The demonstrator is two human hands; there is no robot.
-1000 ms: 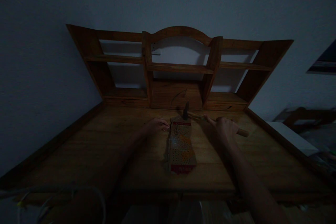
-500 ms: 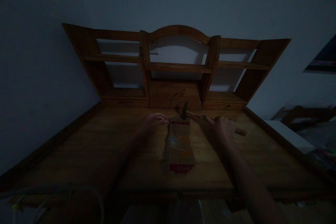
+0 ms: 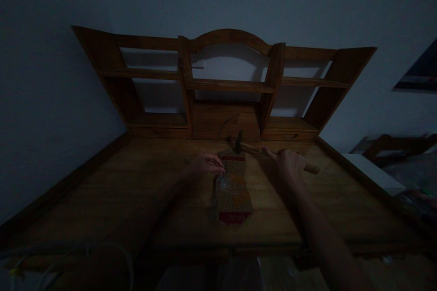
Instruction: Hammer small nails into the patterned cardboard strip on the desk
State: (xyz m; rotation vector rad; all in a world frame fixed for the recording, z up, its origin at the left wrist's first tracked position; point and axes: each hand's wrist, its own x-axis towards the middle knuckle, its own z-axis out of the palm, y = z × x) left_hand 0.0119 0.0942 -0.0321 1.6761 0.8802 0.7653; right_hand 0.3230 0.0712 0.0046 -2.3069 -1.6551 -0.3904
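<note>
Head view: right hand [image 3: 291, 163] clamps a wood-handled dark hammer [image 3: 238, 142] near the brown desk's [image 3: 273, 209] back edge. Slipping could bruise left hand [image 3: 207, 164], finger closure unclear, at speckled red-ended cardboard [image 3: 233, 200].

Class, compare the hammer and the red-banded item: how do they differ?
The hammer is slim and wooden-handled; the red-banded item is broader and speckled. The right hand grips the hammer, while the red-banded item lies on the desk. Both are dimly lit.
</note>
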